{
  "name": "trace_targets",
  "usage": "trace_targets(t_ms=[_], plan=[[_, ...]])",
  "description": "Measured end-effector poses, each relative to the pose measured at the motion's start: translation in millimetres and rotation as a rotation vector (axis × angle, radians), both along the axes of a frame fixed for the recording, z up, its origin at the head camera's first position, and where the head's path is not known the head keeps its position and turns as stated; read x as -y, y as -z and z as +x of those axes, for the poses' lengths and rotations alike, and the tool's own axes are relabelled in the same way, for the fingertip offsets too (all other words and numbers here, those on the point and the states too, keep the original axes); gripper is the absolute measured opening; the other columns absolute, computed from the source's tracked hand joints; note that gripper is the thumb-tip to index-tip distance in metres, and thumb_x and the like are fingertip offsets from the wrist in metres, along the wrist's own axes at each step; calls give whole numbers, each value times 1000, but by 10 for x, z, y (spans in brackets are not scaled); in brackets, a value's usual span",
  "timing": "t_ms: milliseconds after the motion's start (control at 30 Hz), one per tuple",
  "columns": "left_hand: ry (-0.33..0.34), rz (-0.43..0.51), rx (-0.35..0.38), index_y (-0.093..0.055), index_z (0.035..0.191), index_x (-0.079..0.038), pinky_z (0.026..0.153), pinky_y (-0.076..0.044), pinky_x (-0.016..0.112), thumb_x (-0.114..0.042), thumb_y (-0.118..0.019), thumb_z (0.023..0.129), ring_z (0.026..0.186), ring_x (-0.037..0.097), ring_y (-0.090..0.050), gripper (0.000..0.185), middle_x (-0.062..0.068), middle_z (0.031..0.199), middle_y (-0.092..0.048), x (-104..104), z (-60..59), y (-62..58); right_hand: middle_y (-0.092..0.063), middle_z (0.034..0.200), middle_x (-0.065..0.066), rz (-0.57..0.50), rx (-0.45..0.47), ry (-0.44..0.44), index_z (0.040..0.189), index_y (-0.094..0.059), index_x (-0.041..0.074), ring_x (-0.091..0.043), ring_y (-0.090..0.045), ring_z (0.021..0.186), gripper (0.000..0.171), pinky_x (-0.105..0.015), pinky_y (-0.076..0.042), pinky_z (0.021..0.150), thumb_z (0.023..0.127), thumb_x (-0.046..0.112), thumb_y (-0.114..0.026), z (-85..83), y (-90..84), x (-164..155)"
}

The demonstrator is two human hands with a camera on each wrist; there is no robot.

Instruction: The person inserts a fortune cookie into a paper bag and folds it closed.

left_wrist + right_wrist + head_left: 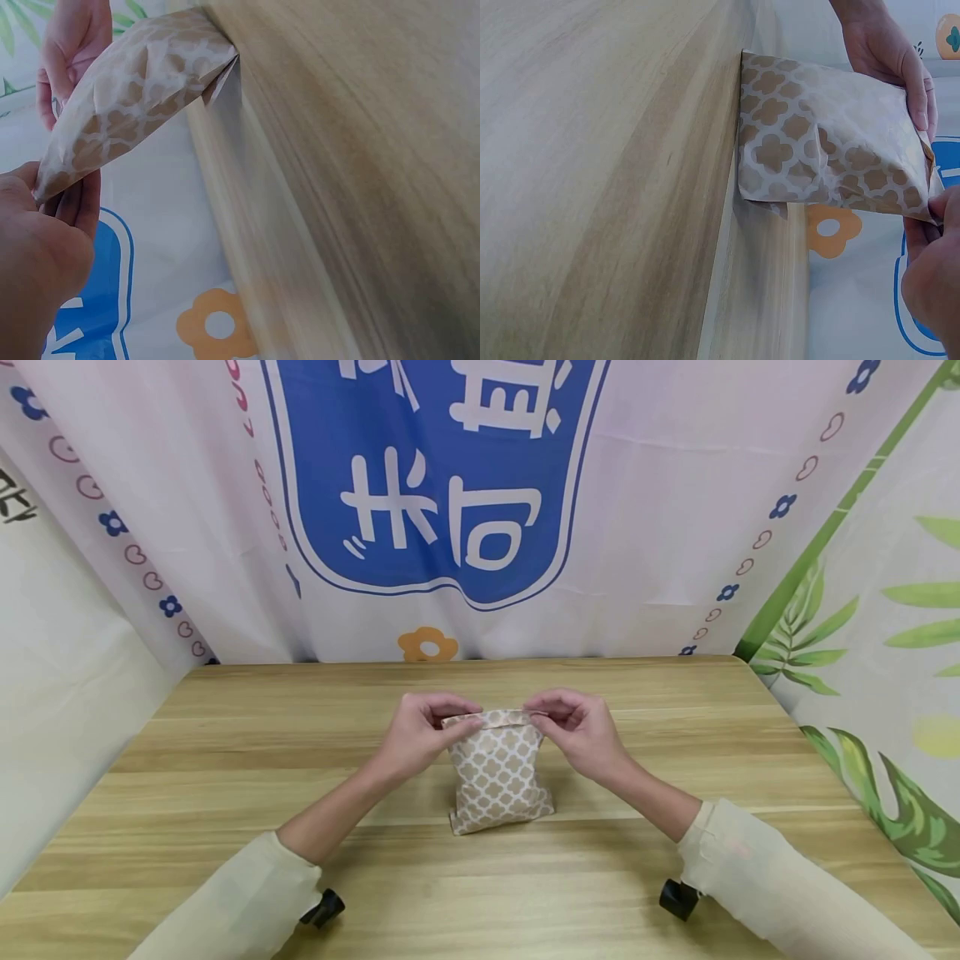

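Note:
A small paper bag [501, 777] with a tan and white quatrefoil pattern stands on the wooden table, its top edge folded over in a narrow strip. My left hand [420, 731] pinches the left end of that fold between thumb and fingers. At the opposite end, my right hand [576, 731] pinches the other top corner. From the right wrist view the bag [825, 135] looks filled out, its bottom edge on the table. The left wrist view shows the bag [135, 97] side-on, bulging in the middle. What is inside is hidden.
The wood-grain table [225, 760] reaches back to a hanging cloth [660, 527] with a blue printed badge. Leaf-patterned cloth [885, 693] hangs at the right, a pale cloth [60, 693] at the left. Black devices [678, 899] sit under both wrists.

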State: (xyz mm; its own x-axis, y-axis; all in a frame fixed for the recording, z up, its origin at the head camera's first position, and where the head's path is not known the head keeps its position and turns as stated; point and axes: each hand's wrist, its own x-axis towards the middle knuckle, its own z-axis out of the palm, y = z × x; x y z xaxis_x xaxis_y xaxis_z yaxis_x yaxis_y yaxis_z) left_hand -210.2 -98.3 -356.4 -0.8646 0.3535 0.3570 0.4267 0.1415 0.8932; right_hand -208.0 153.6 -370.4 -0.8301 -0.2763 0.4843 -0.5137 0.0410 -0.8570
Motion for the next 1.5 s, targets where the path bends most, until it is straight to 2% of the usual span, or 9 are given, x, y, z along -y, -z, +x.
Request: trace_targets(t_ms=[167, 300, 467, 700, 867, 1033, 1267, 1400, 1500], plan=[[12, -33, -17, -76, 102, 10, 43, -35, 16, 5, -77, 89, 50, 4, -44, 13, 21, 95, -77, 13, 3, -46, -70, 105, -37, -4, -3, -30, 121, -60, -19, -6, -73, 87, 29, -17, -55, 64, 91, -20, -64, -2, -18, -5], [16, -40, -30, -76, 102, 10, 45, -37, 16, 7, -76, 89, 51, 4, -47, 13, 22, 97, -77, 18, 11, -68, -70, 107, -37, 1, 10, -35, 124, -59, -18, -6, -73, 89, 32, -16, -53, 63, 92, -20, -63, 7, -44, -8], [6, -53, -71, -76, 100, 9, 47, -40, 16, 8, -77, 87, 56, 5, -53, 13, 21, 96, -77, 3, 29, -79, -70, 107, -37, 3, 4, -41, 124, -59, -19, -6, -73, 88, 32, -17, -55, 66, 92, -20, -62, 20, -62, -7], [-11, -21, -169, -76, 95, 11, 49, -44, 16, 12, -77, 86, 60, 4, -58, 10, 22, 93, -77, -12, 42, -58, -71, 113, -30, 82, -25, -28, 122, -62, -15, -10, -71, 99, 30, -23, -60, 82, 92, -17, -64, 38, -91, -9], [-19, 6, -251, -77, 92, 10, 54, -49, 16, 16, -77, 83, 65, 4, -62, 10, 22, 90, -77, -23, 45, -59, -72, 109, -21, 178, -36, 19, 113, -68, -9, -13, -67, 91, 22, -24, -59, 74, 92, -10, -70, 43, -123, -39], [-18, 17, -302, -76, 90, 10, 55, -50, 15, 19, -76, 82, 66, 4, -62, 12, 22, 88, -76, -28, 47, -67, -73, 102, -17, 206, -26, 7, 107, -72, -6, -15, -65, 86, 15, -26, -58, 68, 92, -6, -73, 44, -137, -63], [-10, 12, -305, -76, 92, 10, 58, -52, 16, 16, -78, 83, 69, 6, -65, 11, 21, 89, -77, -4, 32, -59, -74, 93, -18, 170, -57, 27, 95, -76, -6, -11, -63, 75, 6, -22, -54, 60, 89, -9, -75, 51, -141, -60], [-29, -16, -267, -76, 96, 9, 68, -59, 21, 11, -78, 85, 75, 7, -69, 11, 19, 91, -77, 48, 20, -44, -74, 90, -18, 145, -63, 49, 93, -76, -6, -11, -63, 72, 6, -20, -52, 57, 89, -10, -75, 55, -122, -72], [-41, -11, -228, -76, 96, 9, 70, -60, 23, 11, -77, 87, 75, 7, -69, 9, 19, 90, -77, 93, 19, -37, -73, 89, -21, 127, -63, 61, 93, -76, -7, -10, -62, 71, 6, -19, -50, 56, 89, -11, -75, 58, -106, -83]])
